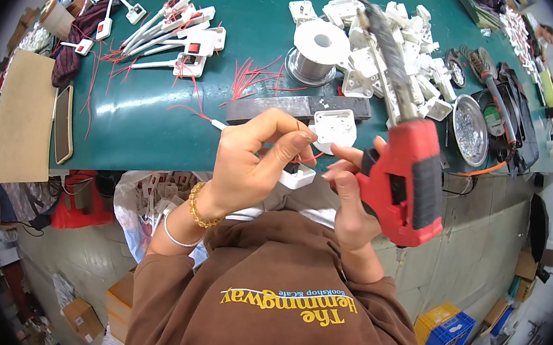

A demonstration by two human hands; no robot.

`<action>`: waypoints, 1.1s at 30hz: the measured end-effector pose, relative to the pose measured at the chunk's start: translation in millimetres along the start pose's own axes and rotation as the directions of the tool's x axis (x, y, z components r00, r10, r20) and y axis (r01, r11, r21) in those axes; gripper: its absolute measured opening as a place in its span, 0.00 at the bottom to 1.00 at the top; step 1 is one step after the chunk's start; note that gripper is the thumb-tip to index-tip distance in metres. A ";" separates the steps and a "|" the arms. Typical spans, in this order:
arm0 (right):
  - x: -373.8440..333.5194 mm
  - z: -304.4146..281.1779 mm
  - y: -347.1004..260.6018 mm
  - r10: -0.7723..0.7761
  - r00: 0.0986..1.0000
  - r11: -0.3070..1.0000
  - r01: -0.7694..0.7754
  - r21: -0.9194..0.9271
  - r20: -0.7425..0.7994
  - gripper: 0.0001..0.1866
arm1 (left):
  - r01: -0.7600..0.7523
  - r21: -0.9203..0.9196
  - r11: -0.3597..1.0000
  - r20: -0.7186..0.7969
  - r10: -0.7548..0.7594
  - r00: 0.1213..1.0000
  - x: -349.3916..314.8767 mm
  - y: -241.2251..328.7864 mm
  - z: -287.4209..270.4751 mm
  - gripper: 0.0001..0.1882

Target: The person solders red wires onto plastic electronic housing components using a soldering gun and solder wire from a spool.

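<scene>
My left hand (251,157) pinches a thin red wire (318,156) between thumb and forefinger. Beneath its fingertips is a small white switch housing (297,177) with a dark part inside; what supports it is hidden. A white cable end (217,124) with red leads pokes out past the knuckles. My right hand (356,213) is beside the wire's end, thumb and fingers curled close together; what lies in them cannot be made out. A large red-and-black tool (408,185) with a long grey shaft covers part of that hand. Whether I hold it or it hangs there is unclear.
Just beyond my hands, a white housing (334,128) rests against a dark metal bar (269,108). Behind stand a solder wire spool (322,44) and piled white housings (426,74). Wired switches (176,36) lie left, a phone (64,125) nearby. At right sits a metal bowl (470,131).
</scene>
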State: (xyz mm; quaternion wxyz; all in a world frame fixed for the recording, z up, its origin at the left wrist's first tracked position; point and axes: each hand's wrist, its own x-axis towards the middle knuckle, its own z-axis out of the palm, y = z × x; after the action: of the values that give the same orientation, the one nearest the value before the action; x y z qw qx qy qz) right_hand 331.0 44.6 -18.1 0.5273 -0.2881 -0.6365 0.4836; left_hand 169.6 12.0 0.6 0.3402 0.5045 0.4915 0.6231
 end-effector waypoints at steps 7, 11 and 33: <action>2.9 4.1 -1.4 0.053 0.994 0.991 -0.041 -0.125 0.092 0.09 | 0.030 -0.014 0.999 0.007 -0.030 1.000 -7.7 3.4 2.4 0.06; 4.3 6.1 -9.7 0.066 0.997 0.995 -0.062 -0.075 0.049 0.04 | 0.083 0.046 0.995 0.068 -0.086 0.994 -5.7 9.3 4.6 0.05; -0.1 -142.3 -55.5 0.389 0.919 0.921 -0.385 -0.062 0.070 0.45 | 0.107 0.477 0.872 -0.019 -0.112 0.994 32.4 -17.4 31.2 0.03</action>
State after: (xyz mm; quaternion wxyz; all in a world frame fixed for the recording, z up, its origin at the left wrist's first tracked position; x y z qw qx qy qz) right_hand 474.1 68.6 29.5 0.3884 -0.4006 -0.5991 0.5742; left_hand 190.0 55.1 -6.2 0.2424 0.5471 0.6560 0.4600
